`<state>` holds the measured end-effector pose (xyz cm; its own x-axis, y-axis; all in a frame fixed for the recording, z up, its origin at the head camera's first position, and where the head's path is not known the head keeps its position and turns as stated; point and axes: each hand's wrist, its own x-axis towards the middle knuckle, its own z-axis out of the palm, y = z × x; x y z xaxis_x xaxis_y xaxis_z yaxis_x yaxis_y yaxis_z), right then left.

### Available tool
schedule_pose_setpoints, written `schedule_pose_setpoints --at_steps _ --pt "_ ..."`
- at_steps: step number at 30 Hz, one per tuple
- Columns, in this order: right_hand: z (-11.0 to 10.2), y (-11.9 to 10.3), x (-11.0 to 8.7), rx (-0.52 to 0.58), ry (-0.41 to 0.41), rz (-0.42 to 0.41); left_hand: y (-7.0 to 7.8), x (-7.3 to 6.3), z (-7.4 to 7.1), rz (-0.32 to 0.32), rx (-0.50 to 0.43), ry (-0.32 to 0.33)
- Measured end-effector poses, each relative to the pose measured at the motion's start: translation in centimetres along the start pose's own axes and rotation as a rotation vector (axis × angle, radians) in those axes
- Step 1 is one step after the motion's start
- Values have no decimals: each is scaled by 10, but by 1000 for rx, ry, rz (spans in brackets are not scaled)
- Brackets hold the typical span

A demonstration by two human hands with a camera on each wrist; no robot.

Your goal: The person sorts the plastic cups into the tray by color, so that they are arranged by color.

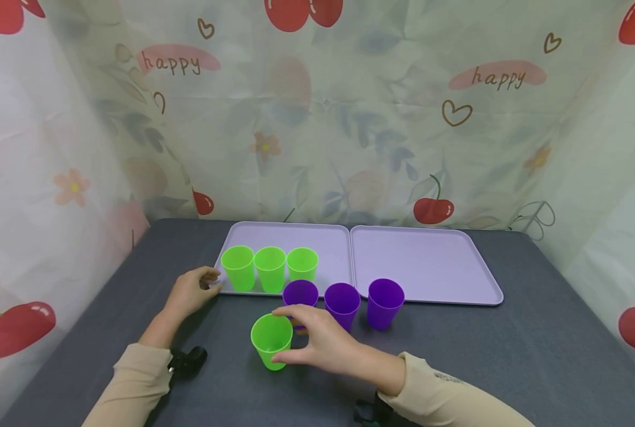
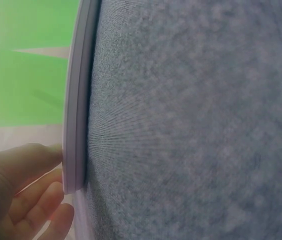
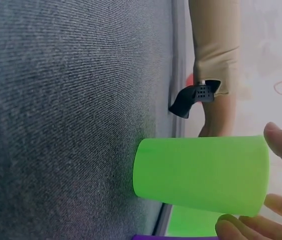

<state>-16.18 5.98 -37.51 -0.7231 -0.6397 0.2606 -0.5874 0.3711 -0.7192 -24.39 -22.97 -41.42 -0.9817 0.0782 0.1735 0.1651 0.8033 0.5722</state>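
In the head view my left hand [image 1: 193, 292] is at the front left corner of the left lilac tray [image 1: 332, 255]. Its thumb touches the tray rim [image 2: 75, 115], with the fingers bent beside the corner. My right hand [image 1: 328, 338] spans a green cup [image 1: 268, 349] that stands upright on the table, thumb on one side and fingers on the other, near its rim. Three green cups stand in a row in the left tray, the middle one [image 1: 271, 274] between two others. Behind the right hand is a purple cup [image 1: 300, 292], partly hidden.
Two more purple cups, one in the middle [image 1: 344, 302] and one farther right [image 1: 385, 305], stand near the trays' front edge. The right lilac tray [image 1: 424, 261] adjoins the left one. A dark grey table [image 1: 482, 367] lies beneath, with a printed curtain [image 1: 328, 118] behind.
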Motion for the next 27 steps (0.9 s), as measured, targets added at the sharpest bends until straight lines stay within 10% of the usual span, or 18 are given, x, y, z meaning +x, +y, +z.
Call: schedule_pose_setpoints --at_steps 27 --pt "-8 -7 0 16 34 5 0 0 0 -5 11 -4"
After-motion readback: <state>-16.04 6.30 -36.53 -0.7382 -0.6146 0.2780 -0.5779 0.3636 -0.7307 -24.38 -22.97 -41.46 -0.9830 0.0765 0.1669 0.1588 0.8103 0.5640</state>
